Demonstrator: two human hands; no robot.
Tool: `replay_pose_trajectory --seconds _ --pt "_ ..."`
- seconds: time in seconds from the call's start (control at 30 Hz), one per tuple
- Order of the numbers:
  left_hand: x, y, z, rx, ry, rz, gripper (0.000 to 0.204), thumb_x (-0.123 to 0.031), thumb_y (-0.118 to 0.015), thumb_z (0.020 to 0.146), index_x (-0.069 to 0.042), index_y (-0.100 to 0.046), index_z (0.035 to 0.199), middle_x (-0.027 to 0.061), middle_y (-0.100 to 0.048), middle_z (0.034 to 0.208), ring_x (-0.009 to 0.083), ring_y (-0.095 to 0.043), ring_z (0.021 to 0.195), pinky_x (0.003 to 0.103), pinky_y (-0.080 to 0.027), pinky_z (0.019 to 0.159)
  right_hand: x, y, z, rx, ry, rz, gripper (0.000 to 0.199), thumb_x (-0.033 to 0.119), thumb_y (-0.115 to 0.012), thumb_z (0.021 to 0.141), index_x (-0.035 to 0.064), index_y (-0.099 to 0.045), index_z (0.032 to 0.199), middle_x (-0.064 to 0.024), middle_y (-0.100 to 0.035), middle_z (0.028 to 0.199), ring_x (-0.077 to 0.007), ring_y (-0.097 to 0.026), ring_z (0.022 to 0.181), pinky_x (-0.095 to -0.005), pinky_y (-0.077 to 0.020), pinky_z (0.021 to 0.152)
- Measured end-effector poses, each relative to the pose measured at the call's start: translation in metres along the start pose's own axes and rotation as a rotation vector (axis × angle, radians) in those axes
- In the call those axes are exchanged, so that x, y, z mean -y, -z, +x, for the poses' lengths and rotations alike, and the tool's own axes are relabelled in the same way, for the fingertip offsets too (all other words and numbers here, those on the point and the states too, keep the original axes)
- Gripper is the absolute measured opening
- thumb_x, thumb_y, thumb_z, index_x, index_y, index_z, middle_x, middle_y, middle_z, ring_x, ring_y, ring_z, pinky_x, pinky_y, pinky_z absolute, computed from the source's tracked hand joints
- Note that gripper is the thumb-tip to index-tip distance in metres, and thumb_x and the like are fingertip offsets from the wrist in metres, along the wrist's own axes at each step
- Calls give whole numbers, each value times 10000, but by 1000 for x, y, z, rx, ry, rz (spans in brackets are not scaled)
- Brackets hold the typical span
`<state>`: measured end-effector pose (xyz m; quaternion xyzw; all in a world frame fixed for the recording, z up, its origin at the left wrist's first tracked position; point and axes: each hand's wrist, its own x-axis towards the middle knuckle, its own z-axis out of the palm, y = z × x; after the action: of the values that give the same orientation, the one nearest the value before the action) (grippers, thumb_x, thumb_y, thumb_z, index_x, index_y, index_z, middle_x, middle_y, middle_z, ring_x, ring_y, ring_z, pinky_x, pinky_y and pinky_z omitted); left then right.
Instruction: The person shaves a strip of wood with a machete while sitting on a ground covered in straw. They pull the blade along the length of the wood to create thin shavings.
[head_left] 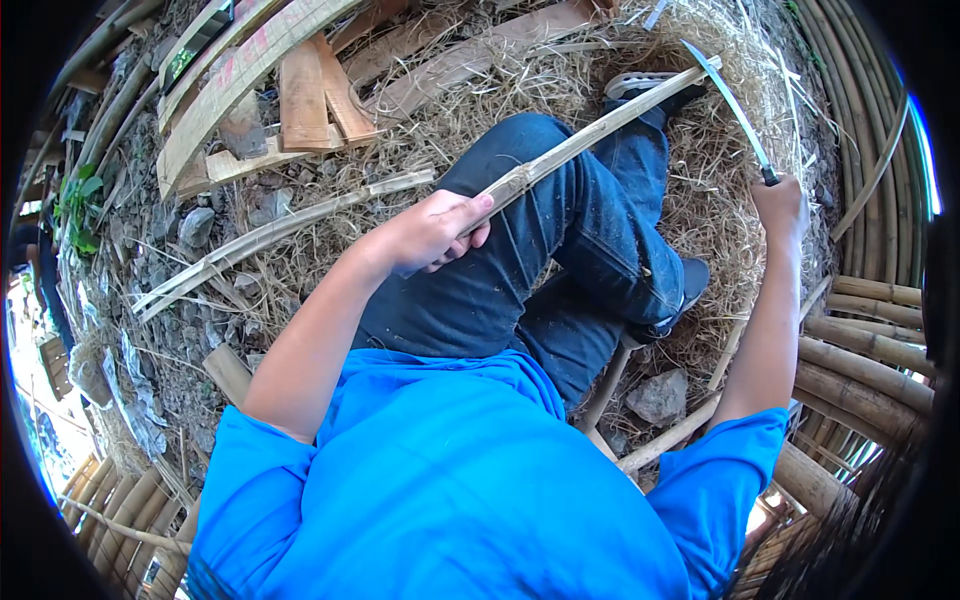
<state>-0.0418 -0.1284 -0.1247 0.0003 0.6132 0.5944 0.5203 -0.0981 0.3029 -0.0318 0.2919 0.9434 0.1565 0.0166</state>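
My left hand [447, 228] is closed round the near end of a long split bamboo strip [585, 135], which slants up and away to the right across my bent knee. In my right hand [781, 207] is the dark handle of a long, slightly curved knife [741, 116]. Its blade points up and to the left, and its tip shows close to the strip's far end; whether they touch I cannot tell. My fingers hide most of the handle.
Another split bamboo piece [270, 232] lies on the stony ground at left. Wooden boards [270, 50] are piled at the far left. Straw and shavings [715, 215] cover the ground round my feet. Bamboo poles [860, 380] stand at right, and a grey stone [658, 397] sits near my right side.
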Motion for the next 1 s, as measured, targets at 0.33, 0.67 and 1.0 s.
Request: replay_pose_trajectory --seconds 0.33,0.67,1.0 --pt "35 14 -11 28 -52 -253 532 -556 -372 969 -79 -472 755 -75 -296 514 39 -248 401 221 -250 376 -125 -37 43 42 -272 11 449 308 -551 761 -42 -656 1022 -287 -634 1063 -396 -614 1040 -434 -470 914" --pt "5 14 6 76 71 -192 577 -561 -328 976 -62 -475 726 -78 -251 472 46 -218 361 223 -198 345 -107 -58 -47 -41 21 509 277 203 -583 785 -61 -626 714 -129 -576 565 -186 -529 524 -366 -409 540" --pt "-5 12 7 84 106 -182 624 -606 -344 954 -34 -530 791 -67 -292 492 42 -241 376 219 -216 352 118 -23 -132 -45 607 656 206 265 -678 720 60 -650 720 -180 -639 672 -371 -644 670 -453 -515 636"
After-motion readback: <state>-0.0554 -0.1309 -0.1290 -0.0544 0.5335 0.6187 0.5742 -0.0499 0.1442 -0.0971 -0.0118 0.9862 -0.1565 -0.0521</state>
